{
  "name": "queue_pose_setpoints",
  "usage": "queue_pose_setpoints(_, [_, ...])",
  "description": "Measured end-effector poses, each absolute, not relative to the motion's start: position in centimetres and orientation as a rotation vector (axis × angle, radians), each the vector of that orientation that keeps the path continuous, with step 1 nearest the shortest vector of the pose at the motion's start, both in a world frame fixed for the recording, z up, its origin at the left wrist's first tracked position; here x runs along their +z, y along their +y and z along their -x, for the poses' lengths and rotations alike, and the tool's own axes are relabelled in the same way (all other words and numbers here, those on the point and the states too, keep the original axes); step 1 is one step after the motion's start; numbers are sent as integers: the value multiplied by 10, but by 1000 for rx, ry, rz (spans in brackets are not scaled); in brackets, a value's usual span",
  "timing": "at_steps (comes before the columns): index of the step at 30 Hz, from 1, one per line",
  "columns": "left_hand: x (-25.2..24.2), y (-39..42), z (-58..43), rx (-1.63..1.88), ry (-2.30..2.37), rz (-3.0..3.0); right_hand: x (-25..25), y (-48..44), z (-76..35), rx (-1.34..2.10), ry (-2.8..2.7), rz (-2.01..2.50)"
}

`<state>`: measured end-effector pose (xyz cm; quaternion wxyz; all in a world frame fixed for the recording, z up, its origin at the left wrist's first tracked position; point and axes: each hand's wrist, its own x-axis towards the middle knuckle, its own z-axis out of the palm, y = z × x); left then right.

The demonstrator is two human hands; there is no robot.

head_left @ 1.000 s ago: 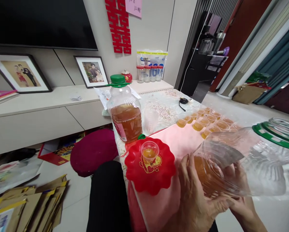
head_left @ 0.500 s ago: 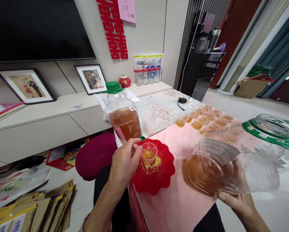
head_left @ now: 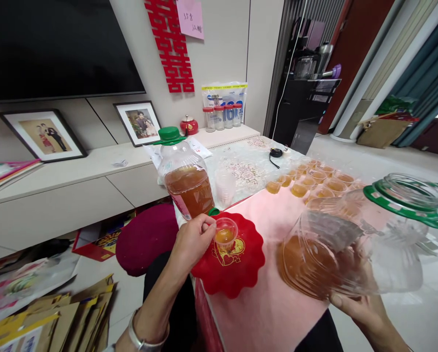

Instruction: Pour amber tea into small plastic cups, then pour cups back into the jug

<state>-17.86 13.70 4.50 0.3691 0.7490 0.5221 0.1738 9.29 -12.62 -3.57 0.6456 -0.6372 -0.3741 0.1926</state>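
Between thumb and fingers, my left hand (head_left: pixel 194 240) pinches the rim of a small clear plastic cup (head_left: pixel 226 233) with a little amber liquid in it. The cup is over a red scalloped plate (head_left: pixel 246 274) with a gold heart print. My right hand (head_left: pixel 363 298) grips a large clear plastic jug (head_left: pixel 383 254) from below; it is tilted with its uncapped mouth to the right, and amber liquid lies in its base. Some of the right fingers are hidden behind the jug. Behind the plate stands a second jug (head_left: pixel 189 188) of amber liquid, with a green cap.
Several filled cups (head_left: pixel 303 185) stand at the table's right side. A stack of clear cups (head_left: pixel 225 188) is beside the capped jug. A maroon stool (head_left: pixel 143 239) and flattened cardboard (head_left: pixel 65 313) are at the left. A black cable (head_left: pixel 276 153) lies farther back.
The view has shifted slightly, and more of my left wrist with its bracelet shows. Both hands keep their hold on the cup and the jug.
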Motion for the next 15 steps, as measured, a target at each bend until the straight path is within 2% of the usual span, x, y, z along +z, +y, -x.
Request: queue_pose_setpoints(15, [67,148,161,512,1297,-1846,-48,-136,-93,465,-766,1538])
